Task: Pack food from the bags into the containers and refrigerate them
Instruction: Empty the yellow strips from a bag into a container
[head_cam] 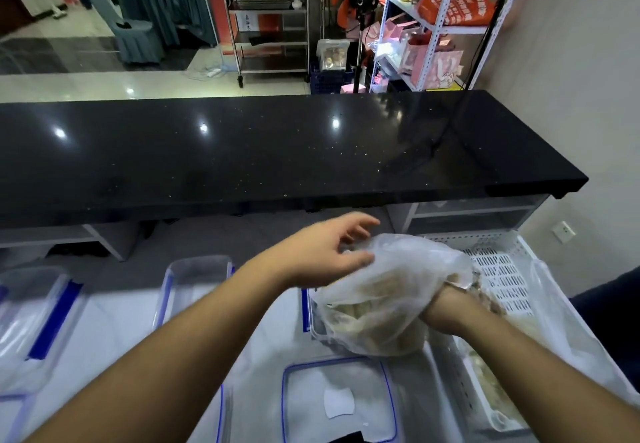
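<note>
A clear plastic bag [391, 290] of pale food hangs over a clear container [317, 328] with blue clips. My right hand [446, 311] grips the bag's gathered neck at its right side, partly hidden by the plastic. My left hand [329, 252] is spread with fingers apart, touching the bag's upper left edge. A clear lid with a blue seal [337, 397] lies flat near the front.
Two more clear containers [194, 280] [31, 307] stand on the white table at left. A white perforated crate [498, 269] with another food bag [491, 383] sits at right. A long black counter [277, 152] runs across behind.
</note>
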A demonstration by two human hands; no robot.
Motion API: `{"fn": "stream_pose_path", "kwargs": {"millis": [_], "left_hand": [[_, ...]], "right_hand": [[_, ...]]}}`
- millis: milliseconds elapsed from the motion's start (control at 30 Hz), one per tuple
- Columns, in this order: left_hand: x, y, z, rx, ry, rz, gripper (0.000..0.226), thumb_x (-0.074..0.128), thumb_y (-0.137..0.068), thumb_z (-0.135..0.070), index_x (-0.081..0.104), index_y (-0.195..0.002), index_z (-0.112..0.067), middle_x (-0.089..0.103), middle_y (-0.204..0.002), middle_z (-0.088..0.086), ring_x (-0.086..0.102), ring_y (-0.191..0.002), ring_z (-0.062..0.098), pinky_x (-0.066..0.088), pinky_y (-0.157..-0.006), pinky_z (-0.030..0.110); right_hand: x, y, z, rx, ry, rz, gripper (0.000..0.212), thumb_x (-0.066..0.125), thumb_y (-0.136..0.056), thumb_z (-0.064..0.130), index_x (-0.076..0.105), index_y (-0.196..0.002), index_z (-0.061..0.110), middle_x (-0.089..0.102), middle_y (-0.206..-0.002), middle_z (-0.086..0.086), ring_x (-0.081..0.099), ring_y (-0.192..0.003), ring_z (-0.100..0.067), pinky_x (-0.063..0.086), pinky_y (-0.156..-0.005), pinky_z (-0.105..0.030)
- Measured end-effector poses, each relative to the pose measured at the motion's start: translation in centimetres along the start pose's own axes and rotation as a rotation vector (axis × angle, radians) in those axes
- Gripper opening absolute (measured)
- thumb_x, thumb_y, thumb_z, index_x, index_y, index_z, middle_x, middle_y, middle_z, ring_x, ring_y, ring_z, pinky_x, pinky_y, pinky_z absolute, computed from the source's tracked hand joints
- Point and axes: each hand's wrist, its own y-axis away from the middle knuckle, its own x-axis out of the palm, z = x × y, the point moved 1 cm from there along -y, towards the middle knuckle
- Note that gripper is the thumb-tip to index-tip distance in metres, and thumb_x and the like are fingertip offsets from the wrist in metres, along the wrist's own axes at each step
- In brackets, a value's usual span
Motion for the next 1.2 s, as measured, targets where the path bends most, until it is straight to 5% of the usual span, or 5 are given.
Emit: {"fn": "stream_pose_path", "kwargs": {"millis": [233, 500, 667, 833, 1200], "left_hand": [[3.1, -2.1, -2.6, 0.246, -0.143, -0.074, 0.075, 0.069, -0.095, -0.052, 0.033, -0.16, -0.041, 0.035, -0.164, -0.011, 0.032, -0.149, 0.012, 0.026, -0.121, 0.028], [4.6, -5.6, -3.6, 0.328, -0.767, -0.032, 0.024, 0.058, -0.101, -0.04, 0.073, -0.119, -0.033, 0.067, -0.112, -0.002, 0.065, -0.105, 0.024, 0.046, -0.079, 0.035], [2.9, -5.1, -1.2, 0.09, -0.294, -0.234, 0.013, 0.056, -0.104, -0.033, 0.064, -0.106, -0.023, 0.064, -0.104, -0.006, 0.063, -0.093, 0.016, 0.055, -0.081, 0.038], [1.2, -3.3, -0.9, -0.004, 0.035, -0.377, 0.009, 0.054, -0.107, -0.033, 0.058, -0.101, -0.027, 0.067, -0.088, -0.005, 0.065, -0.08, 0.016, 0.055, -0.073, 0.037], [-2.1, -2.5, -0.1, -0.04, 0.17, -0.481, 0.025, 0.062, -0.098, -0.013, 0.068, -0.109, -0.035, 0.068, -0.095, -0.015, 0.065, -0.084, 0.003, 0.056, -0.077, 0.021]], "right_hand": [[0.9, -1.3, 2.3, -0.166, 0.096, -0.07, 0.067, 0.035, -0.094, 0.053, 0.042, -0.154, 0.024, 0.042, -0.161, -0.008, 0.041, -0.145, -0.027, 0.034, -0.12, -0.043], [1.8, -1.3, 2.5, -0.152, 0.026, -0.254, 0.052, 0.055, -0.093, 0.025, 0.049, -0.144, 0.017, 0.051, -0.144, -0.01, 0.053, -0.128, -0.031, 0.048, -0.1, -0.037], [2.5, -0.9, -1.2, -0.089, -0.116, -0.339, 0.057, 0.059, -0.091, 0.018, 0.046, -0.146, 0.019, 0.057, -0.14, -0.011, 0.059, -0.122, -0.032, 0.051, -0.098, -0.042], [3.6, -1.1, -3.3, 0.028, -0.056, -0.14, 0.077, 0.068, -0.081, 0.025, 0.036, -0.15, 0.017, 0.063, -0.134, -0.014, 0.064, -0.117, -0.033, 0.054, -0.097, -0.043], [2.9, -2.3, -3.5, 0.054, 0.217, -0.19, 0.024, 0.053, -0.083, 0.009, 0.067, -0.102, 0.014, 0.072, -0.1, -0.01, 0.071, -0.09, -0.028, 0.056, -0.072, -0.035]]}}
